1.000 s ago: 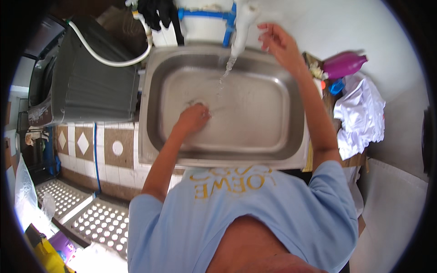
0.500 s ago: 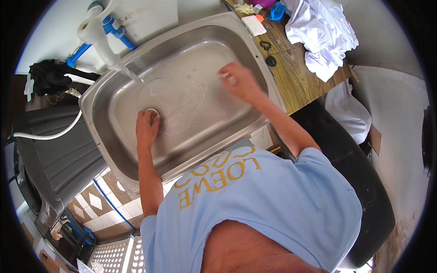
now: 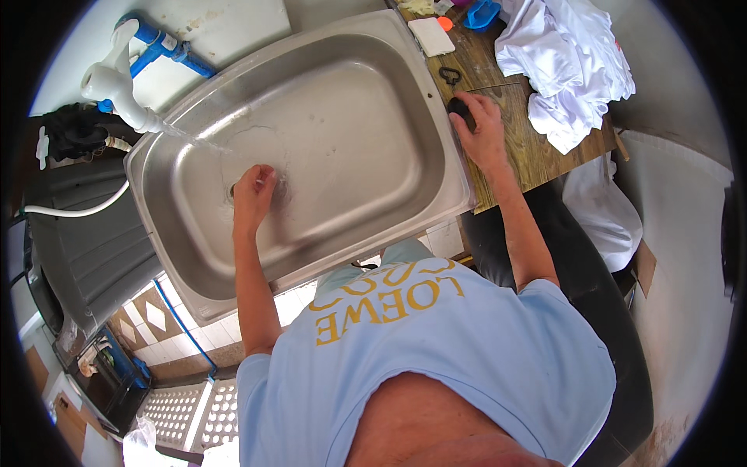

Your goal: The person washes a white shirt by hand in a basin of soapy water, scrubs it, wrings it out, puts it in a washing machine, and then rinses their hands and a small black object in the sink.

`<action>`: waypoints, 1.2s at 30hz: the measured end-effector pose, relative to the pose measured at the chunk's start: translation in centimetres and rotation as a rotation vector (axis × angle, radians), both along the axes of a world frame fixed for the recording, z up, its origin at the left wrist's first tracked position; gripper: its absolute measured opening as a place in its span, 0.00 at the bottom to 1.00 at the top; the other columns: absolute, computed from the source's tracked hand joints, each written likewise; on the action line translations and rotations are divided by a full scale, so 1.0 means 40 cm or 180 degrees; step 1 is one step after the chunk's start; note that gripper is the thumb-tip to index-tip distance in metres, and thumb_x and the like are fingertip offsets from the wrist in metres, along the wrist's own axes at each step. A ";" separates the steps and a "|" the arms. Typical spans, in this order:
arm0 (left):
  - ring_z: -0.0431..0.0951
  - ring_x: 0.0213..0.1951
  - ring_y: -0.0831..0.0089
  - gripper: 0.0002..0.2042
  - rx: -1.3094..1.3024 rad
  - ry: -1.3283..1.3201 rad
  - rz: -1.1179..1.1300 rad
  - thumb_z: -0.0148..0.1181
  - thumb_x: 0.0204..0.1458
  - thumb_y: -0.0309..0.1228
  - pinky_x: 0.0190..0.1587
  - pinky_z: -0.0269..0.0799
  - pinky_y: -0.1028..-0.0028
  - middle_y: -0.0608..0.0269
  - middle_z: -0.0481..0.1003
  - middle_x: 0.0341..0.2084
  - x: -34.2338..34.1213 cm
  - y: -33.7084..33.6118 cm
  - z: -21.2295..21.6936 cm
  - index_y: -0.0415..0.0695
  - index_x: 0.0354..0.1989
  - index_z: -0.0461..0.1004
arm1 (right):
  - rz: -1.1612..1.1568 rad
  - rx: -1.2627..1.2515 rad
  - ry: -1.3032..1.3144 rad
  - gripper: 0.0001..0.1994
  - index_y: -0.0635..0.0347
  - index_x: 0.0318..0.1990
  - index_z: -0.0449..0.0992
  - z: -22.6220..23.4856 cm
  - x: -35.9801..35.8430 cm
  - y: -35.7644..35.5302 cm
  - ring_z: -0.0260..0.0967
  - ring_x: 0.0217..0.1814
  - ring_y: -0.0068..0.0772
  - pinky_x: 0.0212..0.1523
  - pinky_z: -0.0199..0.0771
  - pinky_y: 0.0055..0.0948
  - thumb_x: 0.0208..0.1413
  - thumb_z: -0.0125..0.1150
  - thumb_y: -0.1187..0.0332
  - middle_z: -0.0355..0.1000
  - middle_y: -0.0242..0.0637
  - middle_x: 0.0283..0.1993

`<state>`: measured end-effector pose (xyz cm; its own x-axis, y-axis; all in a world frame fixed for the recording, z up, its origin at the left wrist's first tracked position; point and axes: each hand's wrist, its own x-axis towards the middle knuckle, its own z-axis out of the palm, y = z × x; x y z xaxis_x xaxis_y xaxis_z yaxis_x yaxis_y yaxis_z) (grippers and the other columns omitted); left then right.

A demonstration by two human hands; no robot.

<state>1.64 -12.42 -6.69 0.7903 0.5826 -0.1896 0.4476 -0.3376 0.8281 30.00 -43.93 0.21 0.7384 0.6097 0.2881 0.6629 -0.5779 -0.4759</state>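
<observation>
The left hand [image 3: 253, 194] lies flat and open on the sink [image 3: 350, 101] floor at the drain, under running water. The right hand [image 3: 482, 132] rests on the wooden bench [image 3: 537, 156], its grip seemingly covering a small black object [image 3: 461, 109]. White cloth [image 3: 568, 62] lies beyond.

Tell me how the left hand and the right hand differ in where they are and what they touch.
The left hand is down inside the steel sink, pressed on its floor near the drain under the running water; the right hand is outside it, on the wooden counter. The left hand lies flat and holds nothing that shows; the right hand's fingertips rest on a small black object. Both are bare.
</observation>
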 end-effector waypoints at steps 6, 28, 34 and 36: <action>0.75 0.40 0.75 0.15 -0.2070 -0.0821 0.0015 0.54 0.58 0.38 0.43 0.71 0.76 0.61 0.75 0.39 0.148 -0.118 0.053 0.39 0.47 0.72 | 0.0445 0.0769 0.0722 0.21 0.59 0.50 0.72 0.063 -0.042 0.092 0.69 0.46 0.39 0.44 0.72 0.32 0.45 0.66 0.70 0.69 0.43 0.47; 0.65 0.58 0.51 0.20 -0.4615 -0.2728 -0.0030 0.44 0.59 0.23 0.61 0.66 0.66 0.43 0.61 0.58 0.288 -0.161 0.120 0.33 0.59 0.58 | 0.0911 -0.0157 -0.1044 0.06 0.63 0.37 0.72 -0.018 0.178 0.057 0.65 0.47 0.47 0.47 0.66 0.38 0.53 0.58 0.72 0.69 0.42 0.39; 0.67 0.57 0.55 0.19 -0.4346 -0.2839 0.0184 0.49 0.59 0.27 0.59 0.69 0.68 0.47 0.64 0.56 0.280 -0.150 0.145 0.34 0.58 0.60 | 0.0733 0.0787 0.0140 0.06 0.64 0.40 0.69 0.040 0.053 0.176 0.67 0.41 0.47 0.43 0.66 0.38 0.59 0.50 0.72 0.68 0.45 0.36; 0.68 0.56 0.57 0.18 -0.4355 -0.2938 0.0292 0.50 0.59 0.28 0.58 0.69 0.69 0.49 0.66 0.54 0.283 -0.141 0.138 0.35 0.57 0.62 | 0.0863 0.0966 0.0419 0.06 0.65 0.39 0.69 0.016 0.001 0.251 0.68 0.35 0.44 0.38 0.67 0.35 0.60 0.50 0.72 0.68 0.45 0.32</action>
